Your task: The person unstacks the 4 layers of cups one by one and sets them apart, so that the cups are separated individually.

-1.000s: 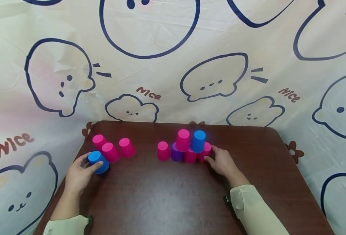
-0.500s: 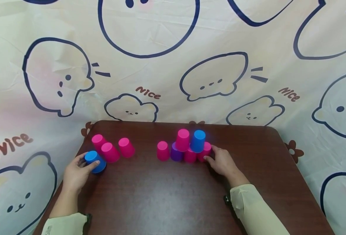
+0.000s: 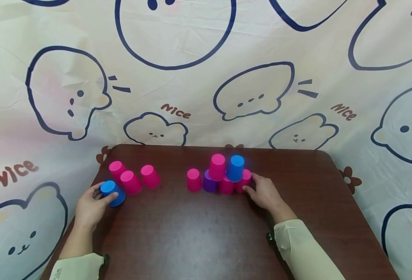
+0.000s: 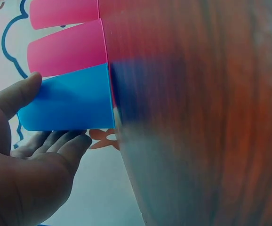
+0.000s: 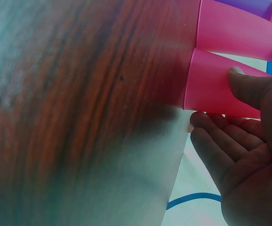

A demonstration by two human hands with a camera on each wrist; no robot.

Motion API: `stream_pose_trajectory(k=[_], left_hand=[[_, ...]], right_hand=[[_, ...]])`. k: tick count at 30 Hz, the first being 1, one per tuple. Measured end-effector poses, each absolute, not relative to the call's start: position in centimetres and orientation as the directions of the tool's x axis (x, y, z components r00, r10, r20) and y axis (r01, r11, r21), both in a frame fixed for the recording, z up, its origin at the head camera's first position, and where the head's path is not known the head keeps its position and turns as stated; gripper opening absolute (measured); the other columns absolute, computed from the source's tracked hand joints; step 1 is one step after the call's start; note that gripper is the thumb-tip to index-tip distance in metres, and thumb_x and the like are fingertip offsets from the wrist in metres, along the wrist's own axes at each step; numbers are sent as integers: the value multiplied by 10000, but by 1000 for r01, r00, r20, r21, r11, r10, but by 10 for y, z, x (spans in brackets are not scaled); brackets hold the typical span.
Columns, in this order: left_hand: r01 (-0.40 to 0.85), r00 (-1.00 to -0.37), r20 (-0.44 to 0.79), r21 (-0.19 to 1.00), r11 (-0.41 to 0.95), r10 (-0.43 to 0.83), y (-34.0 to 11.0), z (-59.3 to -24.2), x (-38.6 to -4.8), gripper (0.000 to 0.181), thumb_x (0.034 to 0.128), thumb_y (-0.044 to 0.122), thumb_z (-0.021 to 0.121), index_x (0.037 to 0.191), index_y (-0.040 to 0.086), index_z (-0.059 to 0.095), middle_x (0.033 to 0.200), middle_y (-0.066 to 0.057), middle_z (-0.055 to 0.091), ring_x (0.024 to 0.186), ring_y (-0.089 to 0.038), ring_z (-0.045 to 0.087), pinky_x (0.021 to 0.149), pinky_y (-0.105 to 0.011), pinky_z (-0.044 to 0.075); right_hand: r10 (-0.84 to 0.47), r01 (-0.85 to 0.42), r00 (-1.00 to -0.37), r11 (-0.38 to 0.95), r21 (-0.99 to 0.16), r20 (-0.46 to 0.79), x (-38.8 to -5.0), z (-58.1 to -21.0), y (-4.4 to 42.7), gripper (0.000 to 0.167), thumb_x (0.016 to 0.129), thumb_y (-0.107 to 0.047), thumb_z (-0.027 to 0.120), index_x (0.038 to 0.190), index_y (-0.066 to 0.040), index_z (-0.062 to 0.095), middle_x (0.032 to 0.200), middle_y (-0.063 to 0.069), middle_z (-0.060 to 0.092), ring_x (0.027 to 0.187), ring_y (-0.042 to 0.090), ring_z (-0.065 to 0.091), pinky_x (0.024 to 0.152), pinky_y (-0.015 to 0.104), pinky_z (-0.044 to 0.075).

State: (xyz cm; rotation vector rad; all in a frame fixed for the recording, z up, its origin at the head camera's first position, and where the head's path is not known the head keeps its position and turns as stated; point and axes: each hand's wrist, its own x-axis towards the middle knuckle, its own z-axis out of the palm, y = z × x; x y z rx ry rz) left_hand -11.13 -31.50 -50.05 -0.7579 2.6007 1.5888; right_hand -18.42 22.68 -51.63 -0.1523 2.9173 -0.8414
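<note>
My left hand (image 3: 91, 206) holds an upside-down blue cup (image 4: 75, 101) between thumb and fingers; its rim meets the table. Beside it stand three upside-down pink cups (image 3: 131, 182). On the right, my right hand (image 3: 264, 193) grips the end pink cup (image 5: 213, 84) of a row, thumb on one side and fingers on the other. That row also has a middle pink cup (image 3: 226, 186), a purple cup (image 3: 210, 182) and a left pink cup (image 3: 193, 180). Above it, another pink cup (image 3: 217, 167) and a second blue cup (image 3: 235, 168) form an upper level.
The brown table (image 3: 191, 233) runs back to a cream cloth (image 3: 198, 89) printed with cartoon outlines. Bare tabletop lies between the two cup groups and in front of them. The table's left edge is close to my left hand.
My left hand and its blue cup have shifted slightly left, away from the nearest pink cup, then stayed there. My right hand and the stacked cups look unmoved.
</note>
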Motion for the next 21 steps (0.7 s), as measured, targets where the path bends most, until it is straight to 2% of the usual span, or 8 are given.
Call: stream_pose_trajectory(k=[12,21], left_hand=[[-390,-891,-244,843,370,-382,-317,-502,-109,909,974,344,741,1634,13,211,1639,-318,258,1465,-570,292,1080,-695,376],[-381,-890,-230,849,366,-393,-319,-497,-109,893,975,345,739,1644,57,223,1649,-298,256,1481,-554,276,1087,-691,370]], right_hand=[[-128,-73,-989,847,-527,-68,-185,-516,227,642,958,-342,764,1490,-80,520,1355,164,659,1249,395,627,1033,573,513],[-133,-80,-989,843,-532,-62,-185,-516,227,647,957,-345,765,1494,-82,518,1354,161,660,1244,394,631,1025,572,519]])
